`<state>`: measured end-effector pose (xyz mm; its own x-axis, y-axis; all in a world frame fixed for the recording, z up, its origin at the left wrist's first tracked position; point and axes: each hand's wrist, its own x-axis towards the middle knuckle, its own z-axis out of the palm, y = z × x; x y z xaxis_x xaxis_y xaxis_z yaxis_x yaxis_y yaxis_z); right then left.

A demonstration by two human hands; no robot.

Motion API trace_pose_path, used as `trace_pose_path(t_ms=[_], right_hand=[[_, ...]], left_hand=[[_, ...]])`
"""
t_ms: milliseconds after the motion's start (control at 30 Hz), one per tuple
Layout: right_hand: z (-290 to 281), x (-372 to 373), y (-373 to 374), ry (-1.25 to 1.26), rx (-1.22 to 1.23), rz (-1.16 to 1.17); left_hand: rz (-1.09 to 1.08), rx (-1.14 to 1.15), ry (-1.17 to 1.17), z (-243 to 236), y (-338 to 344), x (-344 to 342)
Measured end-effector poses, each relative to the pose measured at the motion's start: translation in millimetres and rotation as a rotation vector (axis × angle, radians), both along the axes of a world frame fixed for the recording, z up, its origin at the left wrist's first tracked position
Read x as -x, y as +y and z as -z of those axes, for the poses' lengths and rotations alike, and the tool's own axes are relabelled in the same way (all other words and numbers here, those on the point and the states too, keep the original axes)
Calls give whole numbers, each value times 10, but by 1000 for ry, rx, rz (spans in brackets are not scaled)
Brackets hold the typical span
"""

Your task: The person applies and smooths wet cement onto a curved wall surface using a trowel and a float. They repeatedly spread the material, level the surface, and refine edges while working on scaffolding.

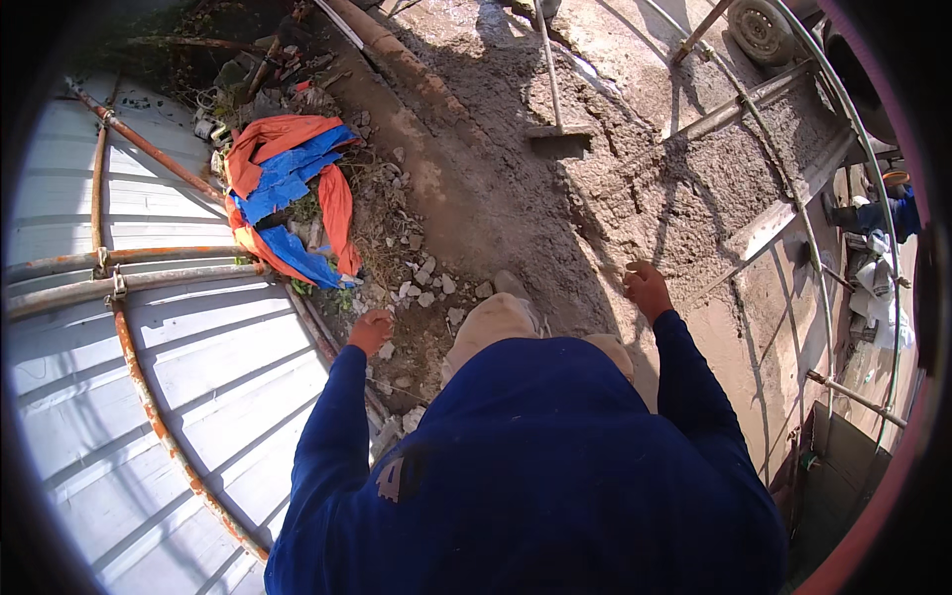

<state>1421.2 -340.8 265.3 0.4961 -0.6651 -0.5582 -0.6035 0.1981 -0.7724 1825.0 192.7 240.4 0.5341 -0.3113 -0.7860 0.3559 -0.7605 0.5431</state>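
Observation:
Both of my hands hang free at my sides, away from any object. My left hand (372, 332) is loosely closed, with nothing seen in it, above stones and rubble next to the sheet-metal fence. On the other side, my right hand (647, 289) has its fingers loosely bent and a little apart, holding nothing, over the edge of the wet grey concrete (595, 198). Ahead of me a long-handled rake or spreader (558, 129) rests its flat head on the concrete. Its upper end runs out of view at the top.
White corrugated metal sheeting (188, 387) with rusty pipes (149, 397) stands on the left. An orange and blue tarp (288, 188) lies on rubble (416, 283). Poles (773, 159), a formwork board (783, 223) and a wheel (762, 32) are at right. Part of another person (897, 216) shows at the right edge.

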Motion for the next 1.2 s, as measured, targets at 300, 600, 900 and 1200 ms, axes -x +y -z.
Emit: trace_pose_path(t_ms=[300, 600, 900, 1200], right_hand=[[-827, -1887, -955, 36, 193, -243], [-584, -3527, -1159, 26, 174, -523], [379, -5240, -2524, -54, -712, -669], [-1629, -8912, -1419, -218, 512, -1144]], left_hand=[[-431, 189, -101, -397, 399, -262], [-1060, 106, 154, 376, 1373, 547], [-1151, 242, 12, 753, 378, -1206], [-1212, 148, -116, -180, 91, -2758]])
